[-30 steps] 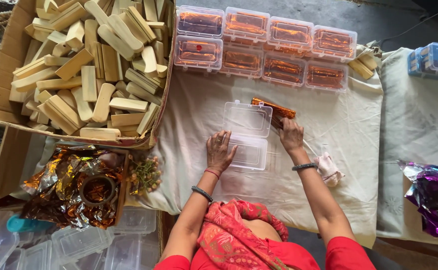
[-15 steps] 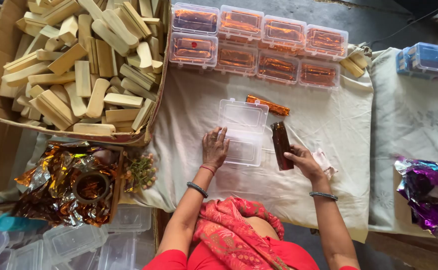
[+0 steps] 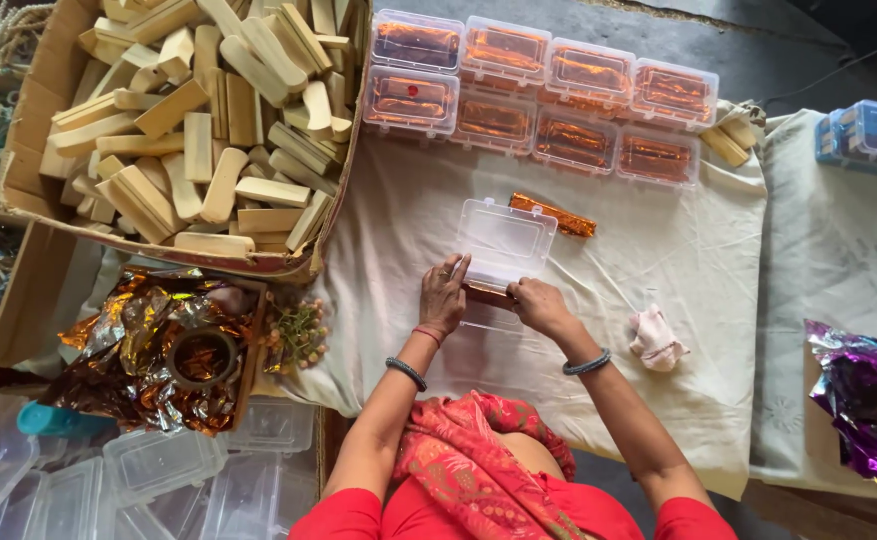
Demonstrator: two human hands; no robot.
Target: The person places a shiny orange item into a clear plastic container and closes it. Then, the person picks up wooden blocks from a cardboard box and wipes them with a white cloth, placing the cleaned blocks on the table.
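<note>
An open clear plastic box (image 3: 503, 245) lies on the cream cloth (image 3: 658, 250), its lid tilted up at the far side. My left hand (image 3: 443, 295) rests on the box's near left edge. My right hand (image 3: 541, 305) presses on the near right edge. Between them a dark brown stick (image 3: 486, 293) lies in the box's base, partly hidden by my fingers. Just beyond the lid, an orange foil-wrapped stick (image 3: 555, 215) lies on the cloth.
Several closed clear boxes (image 3: 543, 100) with orange contents line the far side. A cardboard box of pale wooden blocks (image 3: 193, 130) stands at the left. Crumpled gold foil (image 3: 148, 340), empty plastic boxes (image 3: 158, 470), a small crumpled cloth (image 3: 655, 340) and purple foil (image 3: 863, 395) lie around.
My right hand carried the dark brown stick from the right of the box into its base. Both hands now rest on the box's near edge.
</note>
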